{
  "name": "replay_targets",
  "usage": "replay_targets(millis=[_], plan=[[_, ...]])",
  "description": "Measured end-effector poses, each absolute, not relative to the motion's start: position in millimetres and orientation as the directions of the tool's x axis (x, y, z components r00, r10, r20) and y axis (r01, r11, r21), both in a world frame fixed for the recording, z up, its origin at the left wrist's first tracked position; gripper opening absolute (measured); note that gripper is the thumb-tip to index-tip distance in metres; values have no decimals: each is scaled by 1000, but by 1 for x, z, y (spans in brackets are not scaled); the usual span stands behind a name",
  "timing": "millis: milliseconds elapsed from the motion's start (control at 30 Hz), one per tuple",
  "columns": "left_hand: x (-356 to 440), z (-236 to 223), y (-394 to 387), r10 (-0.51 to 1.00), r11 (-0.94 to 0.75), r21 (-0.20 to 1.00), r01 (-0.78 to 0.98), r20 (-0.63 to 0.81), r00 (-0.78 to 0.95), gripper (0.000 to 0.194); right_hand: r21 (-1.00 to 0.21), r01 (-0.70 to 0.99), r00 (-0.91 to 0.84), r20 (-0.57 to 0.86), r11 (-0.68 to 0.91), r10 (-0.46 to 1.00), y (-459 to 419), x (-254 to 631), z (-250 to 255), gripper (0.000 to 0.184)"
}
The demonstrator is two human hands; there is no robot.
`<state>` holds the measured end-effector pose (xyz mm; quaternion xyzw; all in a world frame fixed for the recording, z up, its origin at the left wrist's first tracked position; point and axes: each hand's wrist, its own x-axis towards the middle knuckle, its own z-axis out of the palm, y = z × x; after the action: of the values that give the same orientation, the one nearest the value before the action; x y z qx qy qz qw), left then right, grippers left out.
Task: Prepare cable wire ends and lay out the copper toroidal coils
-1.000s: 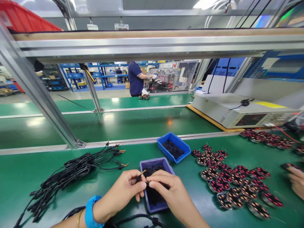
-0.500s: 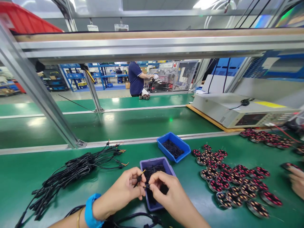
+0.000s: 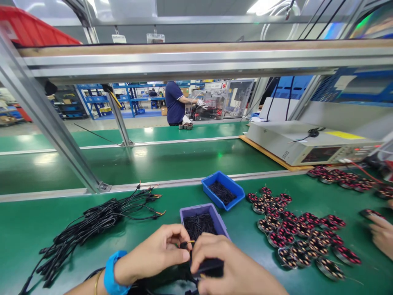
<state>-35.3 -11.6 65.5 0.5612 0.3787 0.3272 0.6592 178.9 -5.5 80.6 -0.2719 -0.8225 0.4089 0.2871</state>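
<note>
The black cable [image 3: 188, 245] lies right at our fingertips, its short yellow-tipped end pinched between the thumb and fingers of our left hand [image 3: 152, 255], which wears a blue wristband [image 3: 113, 272]. Our right hand [image 3: 236, 266] curls around a thicker black part of the cable, close beside the left, above the near edge of the purple bin [image 3: 196, 211]. That bin is filled with short black pieces [image 3: 199, 226], and a smaller blue bin [image 3: 221, 180] holding more of them sits just beyond it, to the right. On the green counter [image 3: 172, 200] to our left lies a bundle of black cables [image 3: 101, 213], with open green room between it and the purple bin. To our right, round wound coils with red markings [image 3: 294, 233] cover much of the counter, leaving a bare strip near the far edge. A co-worker's hand [image 3: 382, 233] shows at the right edge.
</note>
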Motion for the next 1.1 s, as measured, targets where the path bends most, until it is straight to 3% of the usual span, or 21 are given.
replay_targets(millis=[67, 133, 233, 300, 400, 533, 767, 1100], plan=[[-35, 67, -11, 874, 140, 990, -22, -113, 472, 22, -817, 200, -707, 262, 541, 657, -2, 187, 84, 11], [-32, 67, -10, 894, 157, 985, -73, -110, 435, 28, -726, 371, -600, 288, 579, 746, 4, 189, 78, 6], [-28, 65, -10, 916, 184, 972, -148, -115, 383, 36, -389, 695, -509, 327, 604, 796, 9, 177, 56, 14], [-26, 62, -10, 931, 185, 968, -171, -117, 347, 39, -185, 765, -545, 325, 617, 773, 10, 166, 40, 18], [-24, 58, -11, 942, 171, 967, -188, -104, 319, 40, -91, 782, -559, 333, 616, 760, 10, 155, 27, 20], [-24, 53, -11, 934, 170, 962, -213, -88, 346, 42, -165, 776, -533, 345, 609, 773, 11, 157, 32, 20], [-22, 52, -12, 929, 171, 975, -140, -112, 352, 42, -511, 628, -408, 426, 587, 808, 7, 167, 41, 20], [-18, 51, -12, 935, 226, 962, -154, -170, 310, 47, -697, 454, -189, 534, 555, 824, 1, 160, 46, 33]])
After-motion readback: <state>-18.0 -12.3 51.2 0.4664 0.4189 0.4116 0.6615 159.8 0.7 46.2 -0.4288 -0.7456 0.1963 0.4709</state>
